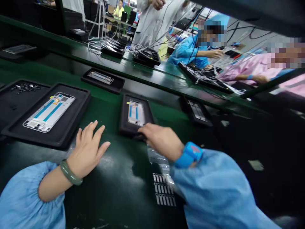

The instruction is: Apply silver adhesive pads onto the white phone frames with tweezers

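Observation:
My left hand [87, 149] lies flat on the green belt with its fingers spread, beside the near corner of a large black tray [71, 127] that holds a phone frame [49, 112] with blue strips. My right hand [162, 140], with a blue wrist strap, has its fingers curled on the near edge of a smaller black tray [124, 124] carrying another phone frame [136, 112]. Under my right wrist lies a sheet of small silver parts [163, 190].
More black trays with phone frames sit on the belt at the back [103, 79] and at the right [197, 111]. A tray with small dark parts [23, 87] is at far left. Across the line, people in blue, pink and white coats work among cables.

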Demonstrator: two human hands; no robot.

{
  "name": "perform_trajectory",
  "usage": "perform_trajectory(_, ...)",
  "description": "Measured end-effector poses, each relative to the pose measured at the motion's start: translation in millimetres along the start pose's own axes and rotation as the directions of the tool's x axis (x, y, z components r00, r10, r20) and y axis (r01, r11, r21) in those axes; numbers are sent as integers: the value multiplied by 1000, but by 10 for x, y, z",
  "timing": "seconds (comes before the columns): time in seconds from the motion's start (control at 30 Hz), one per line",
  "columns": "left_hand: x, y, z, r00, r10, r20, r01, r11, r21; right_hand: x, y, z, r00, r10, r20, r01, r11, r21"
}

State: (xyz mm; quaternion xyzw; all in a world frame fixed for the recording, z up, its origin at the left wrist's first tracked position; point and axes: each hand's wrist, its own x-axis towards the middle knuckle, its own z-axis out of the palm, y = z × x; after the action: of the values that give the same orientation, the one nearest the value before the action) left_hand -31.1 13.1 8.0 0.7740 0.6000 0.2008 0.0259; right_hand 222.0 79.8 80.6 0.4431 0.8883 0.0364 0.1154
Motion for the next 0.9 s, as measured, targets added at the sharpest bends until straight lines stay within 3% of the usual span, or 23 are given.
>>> perform_trajectory(0.1,12,-6,-5,1000,0,-4,0,996,-89,-451,-545,128,981,-192,-19,193,976,97)
perform_trajectory(0.17,8,-20,-3,1000,14,-13,-15,991,-131,-738,-874,216,965,-262,-17,260,947,188)
perform_trajectory(0.3,-10,-73,9,997,72,-8,-73,986,-153,-1193,-1234,237,960,-275,-53,267,840,472)
perform_trajectory(0.37,-14,-92,2,994,111,-23,-114,979,-169,-1334,-1184,212,961,-214,-178,276,649,709)
perform_trajectory(0.4,-14,-95,-9,989,143,-31,-146,973,-178,-1386,-1104,215,961,-123,-246,273,523,807)
perform_trajectory(0.47,-7,-80,-42,974,221,-53,-227,955,-191,-1465,-885,286,936,211,-283,211,307,928)
perform_trajectory(0.5,-3,-59,-60,962,267,-61,-274,941,-198,-1496,-770,354,881,422,-215,137,206,969)
perform_trajectory(0.57,2,14,-91,928,366,-71,-373,901,-222,-1542,-587,535,686,727,-32,74,-26,997)
perform_trajectory(0.63,-5,133,-104,880,470,-66,-469,841,-268,-1565,-499,722,534,836,126,52,-181,982)
perform_trajectory(0.67,-14,211,-103,848,528,-41,-516,806,-291,-1568,-488,801,487,855,176,43,-225,973)
perform_trajectory(0.8,-78,602,-58,683,724,94,-671,674,-308,-1550,-538,964,411,878,245,0,-268,963)
perform_trajectory(0.9,-108,897,24,596,790,145,-736,609,-296,-1527,-563,990,384,883,270,-26,-282,959)
